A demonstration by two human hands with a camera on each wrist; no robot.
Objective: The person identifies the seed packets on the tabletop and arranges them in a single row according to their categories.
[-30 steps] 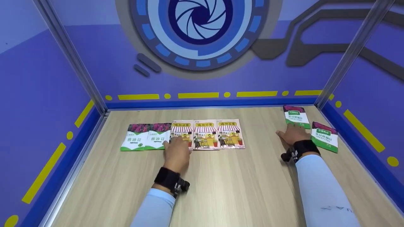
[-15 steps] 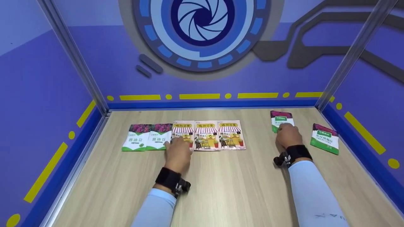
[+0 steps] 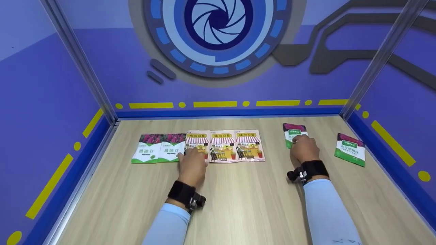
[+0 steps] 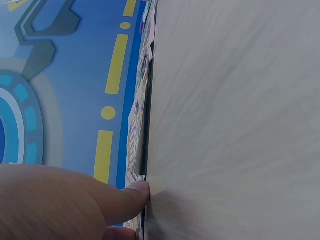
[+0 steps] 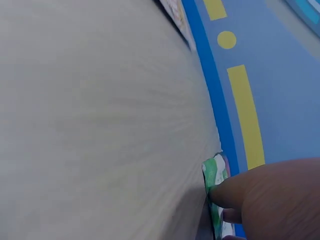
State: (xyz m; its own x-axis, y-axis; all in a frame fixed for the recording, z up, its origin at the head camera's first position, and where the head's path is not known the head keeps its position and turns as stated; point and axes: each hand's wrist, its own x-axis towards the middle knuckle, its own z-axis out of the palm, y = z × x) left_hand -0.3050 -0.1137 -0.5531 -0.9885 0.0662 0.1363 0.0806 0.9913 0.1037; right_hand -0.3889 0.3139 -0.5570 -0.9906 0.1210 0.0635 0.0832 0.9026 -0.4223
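Observation:
In the head view, a row of flat seed packets lies on the table. Two white-and-green seed packets (image 3: pixel 146 148) form its left end, followed by three pink seed packets (image 3: pixel 223 146) with a striped awning print. My left hand (image 3: pixel 193 166) rests on the leftmost pink packet and covers its lower part; its thumb (image 4: pixel 132 197) touches the near edge in the left wrist view. To the right of the row, my right hand (image 3: pixel 305 149) holds a white-and-green seed packet with a magenta top (image 3: pixel 293 131) by its lower right part, low over the tabletop.
Another magenta-topped seed packet (image 3: pixel 349 149) lies tilted at the table's right side. Purple printed walls (image 3: pixel 218 95) enclose the wooden table (image 3: pixel 245 204) at the back and both sides. Metal posts (image 3: pixel 371 64) stand in the back corners.
My right hand has moved left from the right side, bringing the magenta-topped seed packet with it, closer to the row. My left hand keeps its place on the pink packet.

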